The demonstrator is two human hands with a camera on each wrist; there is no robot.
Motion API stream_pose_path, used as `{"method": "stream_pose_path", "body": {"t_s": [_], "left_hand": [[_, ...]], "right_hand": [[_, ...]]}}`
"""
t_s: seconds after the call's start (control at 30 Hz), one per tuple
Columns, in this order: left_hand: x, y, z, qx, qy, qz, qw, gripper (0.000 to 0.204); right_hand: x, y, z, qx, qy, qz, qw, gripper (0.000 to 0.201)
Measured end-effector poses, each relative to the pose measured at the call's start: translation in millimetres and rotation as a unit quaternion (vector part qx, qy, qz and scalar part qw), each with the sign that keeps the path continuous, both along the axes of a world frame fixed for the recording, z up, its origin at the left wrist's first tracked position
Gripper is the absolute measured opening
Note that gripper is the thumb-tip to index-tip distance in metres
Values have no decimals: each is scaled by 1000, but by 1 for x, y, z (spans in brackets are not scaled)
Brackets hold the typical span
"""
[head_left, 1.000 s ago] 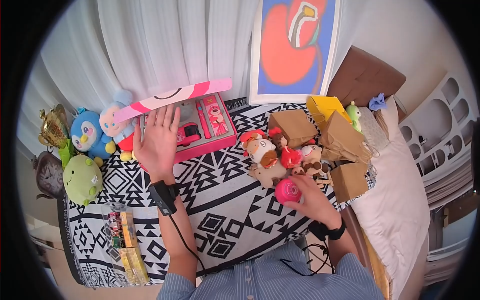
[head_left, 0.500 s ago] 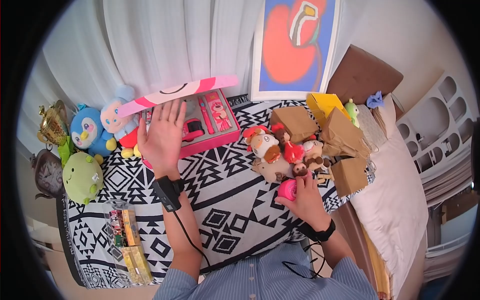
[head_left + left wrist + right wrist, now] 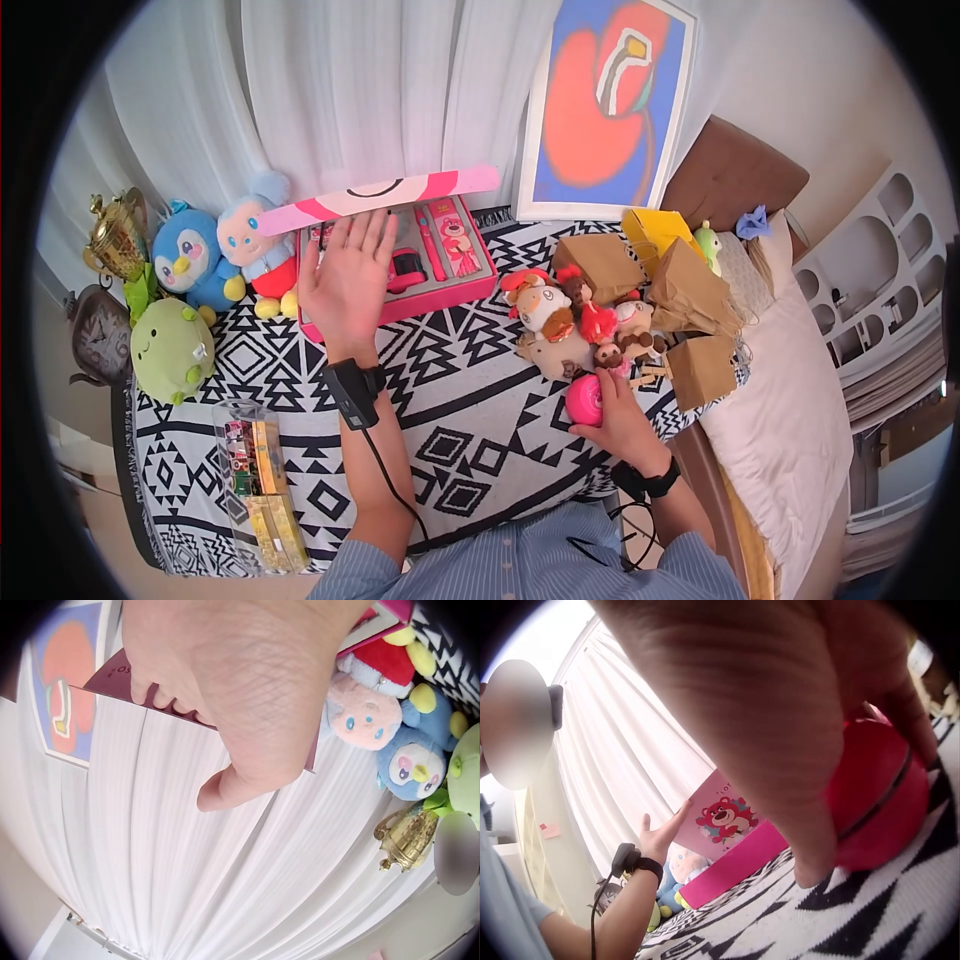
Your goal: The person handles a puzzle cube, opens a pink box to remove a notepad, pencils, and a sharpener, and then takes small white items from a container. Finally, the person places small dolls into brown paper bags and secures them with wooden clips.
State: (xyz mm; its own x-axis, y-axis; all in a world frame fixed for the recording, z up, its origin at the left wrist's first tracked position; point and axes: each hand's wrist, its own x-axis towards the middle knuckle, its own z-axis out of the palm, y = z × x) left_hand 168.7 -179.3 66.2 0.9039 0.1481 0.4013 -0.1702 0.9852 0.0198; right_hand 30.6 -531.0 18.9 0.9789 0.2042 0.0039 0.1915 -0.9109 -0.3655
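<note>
A pink gift box [image 3: 440, 298] stands at the back of the table, its lid [image 3: 440, 187] tilted up. My left hand [image 3: 347, 285] holds the lid up from beneath, fingers straight against its inner side. In the left wrist view the fingertips lie against the lid [image 3: 135, 684]. Inside the box sit a pink patterned pack [image 3: 459, 243] and a pink stick-like item [image 3: 430, 245]. My right hand [image 3: 630, 430] grips a round pink case [image 3: 583, 402] at the front right, thumb and fingers around its side. A dark seam circles the case [image 3: 885, 802] in the right wrist view, close over the cloth.
Several small plush toys [image 3: 545, 312] crowd just beyond the right hand, with brown paper bags [image 3: 690, 285] farther right. Larger plush toys [image 3: 190, 262] and a gold trophy [image 3: 117, 235] line the left. Clear packs of small boxes [image 3: 258, 480] lie at the front left.
The right hand has shifted from the top of the round pink case to its right side, and its printed face has turned from view. The left hand still supports the lid. The head view has shifted.
</note>
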Motion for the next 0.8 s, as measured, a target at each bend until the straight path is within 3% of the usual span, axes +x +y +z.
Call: {"method": "stream_pose_path", "body": {"t_s": [0.27,0.4,0.63,0.73,0.8], "left_hand": [[0,2,0,-13,-13,-10,1000,69],[-5,10,3,11,2,17,1000,72],[-13,32,3,-16,-12,55,998,74],[-15,37,5,10,-18,76,997,77],[-16,41,4,2,-20,79,997,77]], "right_hand": [[-5,17,21,34,-8,-69,997,87],[8,46,66,120,-4,4,993,83],[117,147,53,141,-71,121,980,88],[163,202,55,173,-54,115,977,89],[199,230,35,111,-145,106,978,88]]}}
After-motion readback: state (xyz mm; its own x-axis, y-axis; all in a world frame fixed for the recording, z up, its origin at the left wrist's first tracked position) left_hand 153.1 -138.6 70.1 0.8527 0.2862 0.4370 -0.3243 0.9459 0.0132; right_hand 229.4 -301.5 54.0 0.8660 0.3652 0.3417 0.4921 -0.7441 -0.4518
